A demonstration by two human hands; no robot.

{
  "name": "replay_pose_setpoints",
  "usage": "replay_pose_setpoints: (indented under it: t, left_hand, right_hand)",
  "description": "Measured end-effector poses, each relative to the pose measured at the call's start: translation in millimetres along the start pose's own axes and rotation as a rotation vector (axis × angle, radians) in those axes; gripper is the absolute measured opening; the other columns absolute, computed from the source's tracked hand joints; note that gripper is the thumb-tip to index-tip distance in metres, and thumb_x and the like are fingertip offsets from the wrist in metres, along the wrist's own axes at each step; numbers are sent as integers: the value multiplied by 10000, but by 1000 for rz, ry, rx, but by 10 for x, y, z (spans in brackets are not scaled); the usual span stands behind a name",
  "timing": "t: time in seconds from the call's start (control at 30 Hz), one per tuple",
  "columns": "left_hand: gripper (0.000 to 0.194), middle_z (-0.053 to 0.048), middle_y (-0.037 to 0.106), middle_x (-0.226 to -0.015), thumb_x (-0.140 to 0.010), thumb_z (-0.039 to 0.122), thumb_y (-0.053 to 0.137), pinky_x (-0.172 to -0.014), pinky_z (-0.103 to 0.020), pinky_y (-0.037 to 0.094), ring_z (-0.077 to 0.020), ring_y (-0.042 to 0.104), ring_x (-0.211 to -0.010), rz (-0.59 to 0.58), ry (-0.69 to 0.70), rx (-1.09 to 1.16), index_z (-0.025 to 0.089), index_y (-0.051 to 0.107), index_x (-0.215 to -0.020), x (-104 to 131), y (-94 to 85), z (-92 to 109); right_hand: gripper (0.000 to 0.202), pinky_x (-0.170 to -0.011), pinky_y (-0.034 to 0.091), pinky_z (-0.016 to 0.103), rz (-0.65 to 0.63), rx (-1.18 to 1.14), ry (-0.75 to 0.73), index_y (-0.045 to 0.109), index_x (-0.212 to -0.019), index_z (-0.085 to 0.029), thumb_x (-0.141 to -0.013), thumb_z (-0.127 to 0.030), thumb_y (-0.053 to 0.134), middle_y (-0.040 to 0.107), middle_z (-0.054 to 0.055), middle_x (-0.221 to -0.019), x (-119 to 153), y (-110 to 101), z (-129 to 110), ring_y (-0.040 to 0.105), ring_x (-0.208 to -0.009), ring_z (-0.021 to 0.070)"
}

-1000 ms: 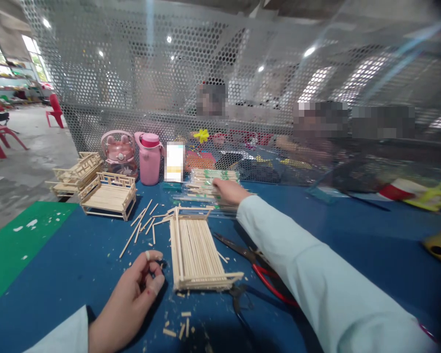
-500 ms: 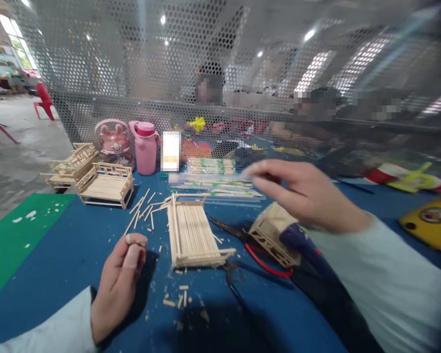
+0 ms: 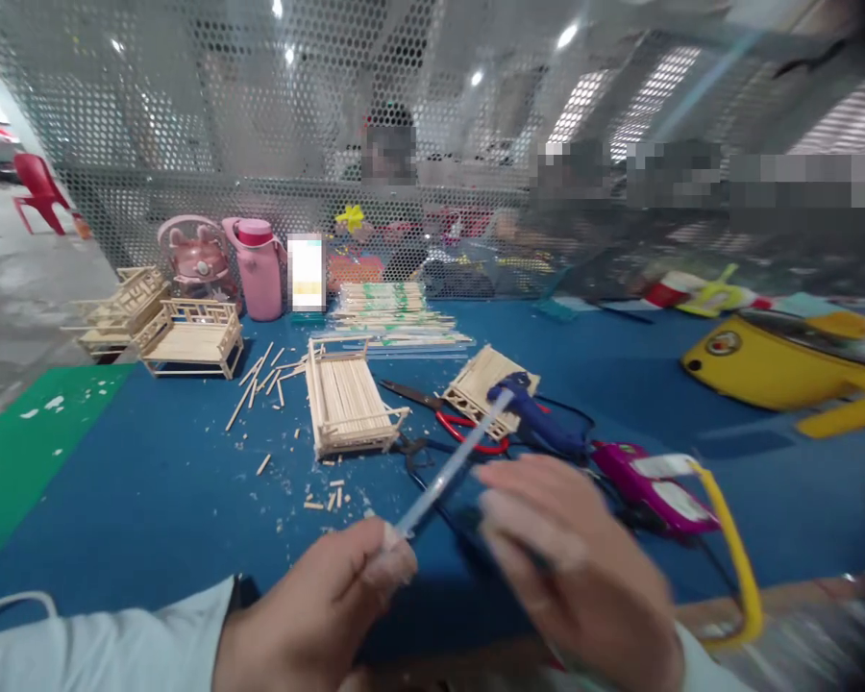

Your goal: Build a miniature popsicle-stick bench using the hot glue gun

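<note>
Pinched in my left hand is the lower end of a clear glue stick, which slants up and away to the right. My right hand is blurred, just right of the stick, its fingers loosely bent and apart with nothing visible in them. Beyond both hands lies a small wooden stick bench. Right of it, a second wooden piece lies under the blue nozzle end of a glue gun. Red-handled scissors and dark pliers lie between them.
Finished benches, a pink bottle and a phone stand at the back left. Loose sticks and stick bundles lie nearby. A yellow pan is at right. Behind a mesh screen sits a person.
My right hand has come back from the stick bundles toward my body. The clear stick is now in my left hand, which has moved right. The view has shifted right.
</note>
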State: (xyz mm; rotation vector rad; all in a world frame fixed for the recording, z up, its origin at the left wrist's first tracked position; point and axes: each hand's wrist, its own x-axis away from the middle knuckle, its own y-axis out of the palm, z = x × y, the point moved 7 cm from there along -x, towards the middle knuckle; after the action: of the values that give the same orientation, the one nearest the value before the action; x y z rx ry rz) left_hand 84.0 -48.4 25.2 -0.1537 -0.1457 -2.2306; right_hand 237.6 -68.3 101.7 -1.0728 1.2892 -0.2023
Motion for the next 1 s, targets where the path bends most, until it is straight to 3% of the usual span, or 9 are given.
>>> replay_pose_setpoints:
  t: [0.03,0.07,0.1,0.2,0.37,0.5,0.63,0.83,1.0]
  left_hand:
    - [441,-31,622,-821,-876,579,426,-657,-250,454,-147,538,-722,3,-36,-32,193,638,-900,13,-27,-44]
    - [435,-34,619,-870,-877,580,427,-713,-255,449,-155,537,-784,37,-41,-84,194,622,-920,28,-81,-55]
    - [438,-38,613,-906,-877,586,419,-763,-261,438,-163,530,-835,64,-35,-127,195,608,-931,41,-132,-52]
    - [441,-41,579,-879,-895,573,379,-786,-264,409,-164,503,-837,97,34,-243,175,567,-878,41,-220,11]
    - [379,-12,504,-766,-929,472,342,-678,-247,368,-132,440,-716,-23,119,-340,157,508,-800,-56,-158,37]
    - [331,14,455,-725,-936,424,353,-633,-231,326,-113,399,-679,-63,122,-323,166,467,-764,-69,-140,41]
    - [341,26,438,-706,-943,430,348,-612,-223,309,-102,377,-662,-104,124,-307,172,436,-738,-43,-118,58]
    - [322,27,468,-719,-952,404,354,-612,-213,314,-95,394,-663,-131,180,-395,174,443,-746,-19,-99,94]
    - [294,17,498,-725,-955,357,359,-621,-217,338,-98,426,-661,-131,232,-425,176,449,-741,1,-80,123]
  right_hand:
    - [189,-800,490,367,278,103,209,617,-1010,-292,-845,-248,536,703,39,-896,118,-186,232,652,-839,200]
    - [166,-732,495,338,404,201,399,623,-989,-251,-837,-283,568,695,47,-881,258,-254,444,649,-778,193]
    - [163,-677,494,321,387,229,519,629,-948,-220,-842,-323,561,688,45,-834,349,-209,627,638,-704,184]
    - [230,-719,498,303,-28,152,438,655,-876,-197,-881,-342,477,697,54,-832,303,268,883,653,-758,189]
    - [249,-785,464,324,-483,388,462,672,-842,-157,-878,-294,466,696,130,-919,4,779,1041,634,-909,252]
    - [231,-687,430,311,-635,416,484,625,-682,-157,-850,-215,477,698,140,-785,-167,952,1056,647,-797,252]
    - [207,-652,409,315,-566,364,532,588,-696,-157,-848,-176,449,670,142,-717,-246,981,1119,639,-713,246]
    - [269,-656,417,318,-262,189,668,521,-786,-181,-915,-272,303,638,123,-779,-380,842,1239,606,-732,231]
    - [279,-573,430,275,-19,-62,774,509,-814,-204,-886,-446,389,591,26,-691,-368,686,1211,546,-608,158]
